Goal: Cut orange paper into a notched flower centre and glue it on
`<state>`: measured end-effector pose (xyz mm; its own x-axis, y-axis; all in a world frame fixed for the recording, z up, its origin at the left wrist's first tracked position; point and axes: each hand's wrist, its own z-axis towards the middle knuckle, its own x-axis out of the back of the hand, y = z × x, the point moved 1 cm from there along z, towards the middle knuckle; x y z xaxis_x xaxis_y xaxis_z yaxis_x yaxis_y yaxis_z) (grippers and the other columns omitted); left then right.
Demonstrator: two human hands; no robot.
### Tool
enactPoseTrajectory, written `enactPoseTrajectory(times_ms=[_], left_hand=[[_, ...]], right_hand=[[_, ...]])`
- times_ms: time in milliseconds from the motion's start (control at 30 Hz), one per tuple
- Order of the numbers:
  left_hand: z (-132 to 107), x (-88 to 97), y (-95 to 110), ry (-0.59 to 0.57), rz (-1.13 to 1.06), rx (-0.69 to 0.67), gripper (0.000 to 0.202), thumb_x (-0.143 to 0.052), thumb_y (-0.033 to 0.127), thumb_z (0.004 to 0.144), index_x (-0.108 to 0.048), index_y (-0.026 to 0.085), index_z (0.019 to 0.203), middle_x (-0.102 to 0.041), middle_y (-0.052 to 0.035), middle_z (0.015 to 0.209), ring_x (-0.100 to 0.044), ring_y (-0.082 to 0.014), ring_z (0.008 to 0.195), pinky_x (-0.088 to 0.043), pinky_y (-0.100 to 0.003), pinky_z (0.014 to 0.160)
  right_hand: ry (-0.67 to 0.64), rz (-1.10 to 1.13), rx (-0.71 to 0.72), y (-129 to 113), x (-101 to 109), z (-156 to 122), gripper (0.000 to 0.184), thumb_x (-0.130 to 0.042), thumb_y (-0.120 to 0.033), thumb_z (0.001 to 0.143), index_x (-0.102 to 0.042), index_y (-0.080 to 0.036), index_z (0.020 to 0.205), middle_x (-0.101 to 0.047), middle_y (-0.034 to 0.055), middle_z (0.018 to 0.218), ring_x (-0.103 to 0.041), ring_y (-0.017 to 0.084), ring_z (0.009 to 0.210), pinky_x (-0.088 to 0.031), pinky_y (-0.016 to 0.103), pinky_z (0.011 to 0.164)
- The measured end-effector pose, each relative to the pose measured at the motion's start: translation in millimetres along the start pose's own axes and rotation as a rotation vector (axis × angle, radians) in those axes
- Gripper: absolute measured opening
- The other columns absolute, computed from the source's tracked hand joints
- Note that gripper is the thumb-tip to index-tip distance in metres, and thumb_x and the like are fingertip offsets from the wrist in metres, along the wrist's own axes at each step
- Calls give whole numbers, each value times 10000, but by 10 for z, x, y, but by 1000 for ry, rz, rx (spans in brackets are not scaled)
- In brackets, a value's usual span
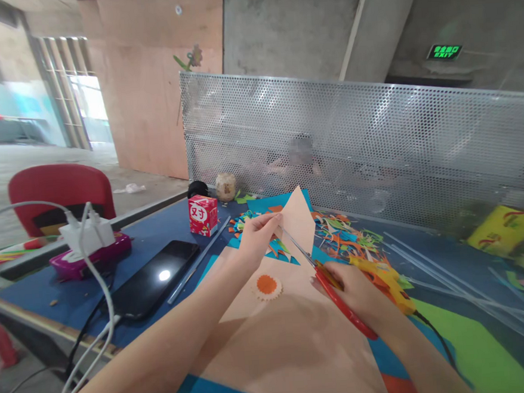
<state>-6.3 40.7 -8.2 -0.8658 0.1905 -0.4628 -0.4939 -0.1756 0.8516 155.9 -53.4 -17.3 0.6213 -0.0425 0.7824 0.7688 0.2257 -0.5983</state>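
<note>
Between finger and thumb, my left hand (pixel 259 235) pinches the left edge of a peach paper piece (pixel 300 218), which stands tilted above the table. My right hand (pixel 346 286) is closed around red-handled scissors (pixel 341 304). Their blades point up and left, against the paper near my left fingertips; whether the blades are parted is hard to tell. Below my hands a large peach sheet (pixel 290 338) lies flat. On it rests a small scalloped paper flower (pixel 267 286) with an orange centre.
Coloured paper scraps (pixel 350 238) pile up behind my hands. A yellow glue gun (pixel 387 283) lies right of my right hand. At left are a black phone (pixel 154 282), a red box (pixel 203 215) and a purple power strip (pixel 91 256). A perforated metal screen (pixel 352 136) borders the back.
</note>
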Motion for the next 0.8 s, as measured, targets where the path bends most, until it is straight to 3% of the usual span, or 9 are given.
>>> enactPoseTrajectory(times_ms=[800], left_hand=[[-30, -6, 52, -103, 17, 17, 255, -672, 293, 587, -579, 138, 407, -533, -9, 429, -480, -101, 432, -415, -238, 462]], right_hand=[[-16, 22, 48, -48, 10, -7, 246, -483, -397, 791, -513, -183, 674, -623, 34, 667, -581, 212, 656, -387, 261, 547]])
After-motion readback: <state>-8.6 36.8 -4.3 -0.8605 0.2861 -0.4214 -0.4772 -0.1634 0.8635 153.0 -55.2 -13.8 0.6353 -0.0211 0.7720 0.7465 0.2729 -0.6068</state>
